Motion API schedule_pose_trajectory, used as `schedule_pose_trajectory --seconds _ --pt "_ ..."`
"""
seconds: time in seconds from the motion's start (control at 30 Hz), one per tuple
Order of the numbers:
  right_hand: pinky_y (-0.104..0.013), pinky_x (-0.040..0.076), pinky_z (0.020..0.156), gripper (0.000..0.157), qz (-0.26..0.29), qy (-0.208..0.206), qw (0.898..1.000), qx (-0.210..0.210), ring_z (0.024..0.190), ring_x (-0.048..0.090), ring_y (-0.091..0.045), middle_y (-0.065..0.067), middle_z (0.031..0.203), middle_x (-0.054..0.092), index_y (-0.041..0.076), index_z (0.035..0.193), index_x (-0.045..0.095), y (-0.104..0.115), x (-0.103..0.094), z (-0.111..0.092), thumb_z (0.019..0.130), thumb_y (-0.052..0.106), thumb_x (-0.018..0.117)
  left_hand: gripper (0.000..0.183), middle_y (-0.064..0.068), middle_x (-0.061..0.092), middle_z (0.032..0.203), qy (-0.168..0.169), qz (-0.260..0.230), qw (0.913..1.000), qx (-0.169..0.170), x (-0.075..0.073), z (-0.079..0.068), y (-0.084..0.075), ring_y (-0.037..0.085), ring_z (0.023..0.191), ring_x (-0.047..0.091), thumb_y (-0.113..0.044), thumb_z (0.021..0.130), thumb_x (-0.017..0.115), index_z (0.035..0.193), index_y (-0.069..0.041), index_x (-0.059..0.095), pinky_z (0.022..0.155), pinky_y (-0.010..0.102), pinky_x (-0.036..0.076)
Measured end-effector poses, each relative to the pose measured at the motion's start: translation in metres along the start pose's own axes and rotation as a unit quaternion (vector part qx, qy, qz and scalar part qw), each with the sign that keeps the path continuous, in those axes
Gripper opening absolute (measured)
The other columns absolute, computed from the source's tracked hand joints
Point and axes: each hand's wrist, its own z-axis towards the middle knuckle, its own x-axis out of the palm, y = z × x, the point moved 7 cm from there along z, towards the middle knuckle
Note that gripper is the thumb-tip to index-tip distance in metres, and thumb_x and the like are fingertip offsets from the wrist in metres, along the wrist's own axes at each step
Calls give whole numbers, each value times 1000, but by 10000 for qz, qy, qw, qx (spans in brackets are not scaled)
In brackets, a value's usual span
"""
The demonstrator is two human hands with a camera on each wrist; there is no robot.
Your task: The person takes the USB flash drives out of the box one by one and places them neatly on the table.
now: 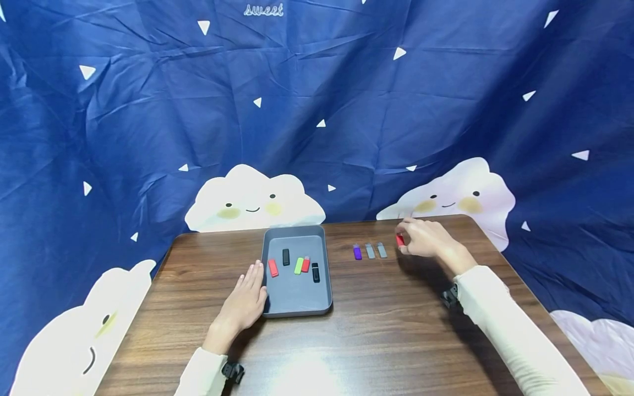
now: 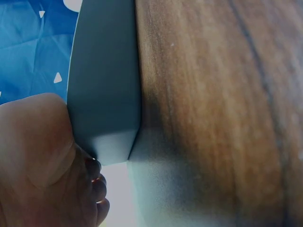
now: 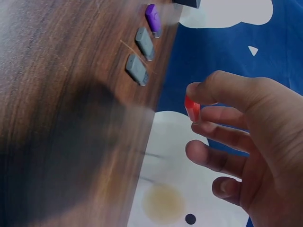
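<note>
Between thumb and fingers my right hand pinches a red USB stick, just right of a short row on the table. That row holds a purple USB stick and two grey ones, the nearer grey USB stick beside my hand. My left hand rests with straight fingers against the left wall of a grey tray. Inside the tray lie a red USB stick, a green USB stick touching another red one, and two black ones, including a black USB stick.
The wooden table has its back edge against a blue curtain printed with clouds and white triangles. The tray stands left of the row, near the back edge. Each wrist wears a small black camera.
</note>
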Motion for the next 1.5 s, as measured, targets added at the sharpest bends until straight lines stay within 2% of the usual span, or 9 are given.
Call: schedule_pose_trajectory --seconds 0.33,0.6,1.2,1.5 --pt "-57 59 72 40 153 -18 9999 42 89 74 -36 -7 116 72 12 116 76 -3 5 -2 80 28 82 61 28 29 172 -216 -165 9996 113 -1 0 -1 46 160 30 -16 110 42 162 12 30 130 63 28" --pt "-56 59 70 40 176 -24 9998 49 85 73 -33 -4 111 71 13 114 77 -8 15 -2 78 28 82 61 28 28 172 -161 -142 9997 87 -3 -1 -2 45 161 29 -18 111 42 163 11 29 131 62 27" --pt "-58 60 73 40 234 69 9997 63 91 74 -36 -4 117 72 13 116 77 -10 28 1 79 26 83 62 26 26 174 -102 -165 9998 30 0 0 0 44 162 27 -19 111 43 164 10 28 132 61 25" --pt "-61 61 77 43 251 62 9997 44 94 75 -39 -6 119 72 12 120 76 -10 34 4 79 25 83 62 28 29 172 -259 -195 9994 113 -1 1 1 46 160 30 -17 109 43 163 11 30 130 64 27"
